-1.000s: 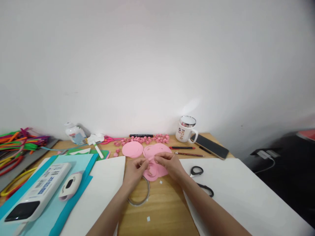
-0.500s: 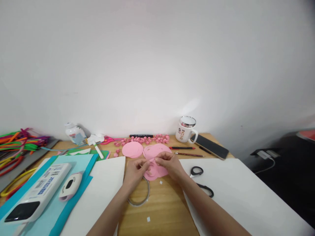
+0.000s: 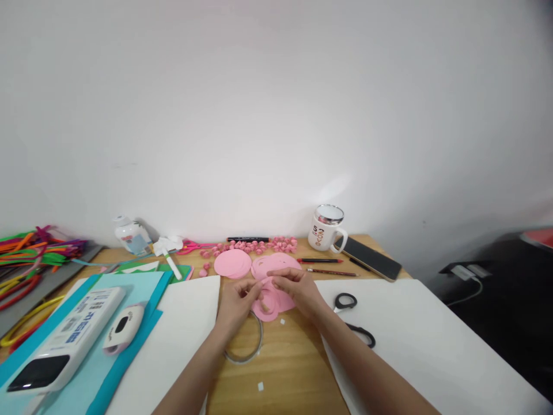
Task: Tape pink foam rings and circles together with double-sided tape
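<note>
My left hand (image 3: 234, 304) and my right hand (image 3: 298, 290) meet over the middle of the table, both closed in a pinch. Between their fingertips is a pink paper spiral (image 3: 268, 316), whose loops hang below the fingers. Other pink paper pieces (image 3: 287, 301) lie behind and under it. Beyond my hands are pink paper circles (image 3: 232, 263) and several small pink rolled paper flowers (image 3: 259, 248). A thin roll of tape (image 3: 242, 361) lies flat beside my left wrist.
Black-handled scissors (image 3: 345, 300) rest on white paper at the right. A mug (image 3: 324, 230), phone (image 3: 371, 259) and pencils (image 3: 332, 271) stand or lie behind. On the left are blue sheets with a white device (image 3: 73, 334), a white bottle (image 3: 133, 235) and pipe cleaners (image 3: 30, 253).
The pink spiral's loops have shifted slightly lower and opened out a little below my fingers. My right fingers have moved slightly; both hands stay in nearly the same place.
</note>
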`<act>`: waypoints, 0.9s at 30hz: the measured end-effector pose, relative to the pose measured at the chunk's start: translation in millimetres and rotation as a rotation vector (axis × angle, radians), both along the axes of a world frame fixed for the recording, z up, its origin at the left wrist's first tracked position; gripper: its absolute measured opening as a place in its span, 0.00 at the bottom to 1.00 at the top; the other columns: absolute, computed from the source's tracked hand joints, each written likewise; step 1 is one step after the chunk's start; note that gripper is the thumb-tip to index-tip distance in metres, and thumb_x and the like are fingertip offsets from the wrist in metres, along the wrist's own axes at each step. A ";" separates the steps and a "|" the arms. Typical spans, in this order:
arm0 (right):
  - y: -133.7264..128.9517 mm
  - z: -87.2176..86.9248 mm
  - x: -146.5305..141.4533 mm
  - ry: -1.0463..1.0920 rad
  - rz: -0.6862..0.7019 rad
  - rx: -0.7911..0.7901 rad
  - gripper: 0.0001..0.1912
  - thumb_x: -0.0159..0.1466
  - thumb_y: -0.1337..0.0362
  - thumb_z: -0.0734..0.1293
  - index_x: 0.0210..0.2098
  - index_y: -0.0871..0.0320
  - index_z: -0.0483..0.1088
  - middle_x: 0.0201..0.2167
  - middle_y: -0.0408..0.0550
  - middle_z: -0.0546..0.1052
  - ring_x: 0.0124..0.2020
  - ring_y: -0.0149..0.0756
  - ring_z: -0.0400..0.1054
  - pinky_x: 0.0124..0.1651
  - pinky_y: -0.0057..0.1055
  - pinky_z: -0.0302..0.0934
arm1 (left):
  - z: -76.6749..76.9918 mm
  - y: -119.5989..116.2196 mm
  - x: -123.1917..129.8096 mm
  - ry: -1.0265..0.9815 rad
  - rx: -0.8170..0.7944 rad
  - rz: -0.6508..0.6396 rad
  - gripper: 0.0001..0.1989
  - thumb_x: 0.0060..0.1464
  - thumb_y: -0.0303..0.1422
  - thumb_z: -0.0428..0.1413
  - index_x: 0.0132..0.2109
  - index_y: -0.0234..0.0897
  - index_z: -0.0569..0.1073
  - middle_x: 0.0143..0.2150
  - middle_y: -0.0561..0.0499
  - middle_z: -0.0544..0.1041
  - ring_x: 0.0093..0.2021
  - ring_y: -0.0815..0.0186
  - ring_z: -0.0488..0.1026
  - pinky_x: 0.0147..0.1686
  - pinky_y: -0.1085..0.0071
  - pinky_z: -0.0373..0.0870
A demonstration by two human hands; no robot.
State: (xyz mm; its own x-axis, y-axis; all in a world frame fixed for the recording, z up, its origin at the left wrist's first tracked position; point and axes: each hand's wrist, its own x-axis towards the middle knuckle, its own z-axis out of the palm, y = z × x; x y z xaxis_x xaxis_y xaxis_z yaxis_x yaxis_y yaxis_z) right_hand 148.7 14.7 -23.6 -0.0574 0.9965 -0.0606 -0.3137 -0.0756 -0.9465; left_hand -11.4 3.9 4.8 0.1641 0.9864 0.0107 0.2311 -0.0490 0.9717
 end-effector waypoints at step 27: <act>1.3 -5.0 -0.3 0.039 0.007 0.009 0.12 0.42 0.61 0.74 0.23 0.60 0.72 0.19 0.41 0.73 0.21 0.26 0.64 0.31 0.27 0.60 | -2.2 0.6 -1.4 0.043 0.032 -0.021 0.14 0.46 0.39 0.54 0.24 0.31 0.74 0.19 0.51 0.73 0.18 0.72 0.62 0.18 0.78 0.56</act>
State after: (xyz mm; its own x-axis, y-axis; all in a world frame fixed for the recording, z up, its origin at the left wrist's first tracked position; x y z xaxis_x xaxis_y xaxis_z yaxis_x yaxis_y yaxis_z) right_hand 148.3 15.9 -28.6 -0.0670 0.9965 -0.0496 -0.3498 -0.0700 -0.9342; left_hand -12.9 4.5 2.6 0.1856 0.9820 0.0353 0.2708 -0.0856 0.9588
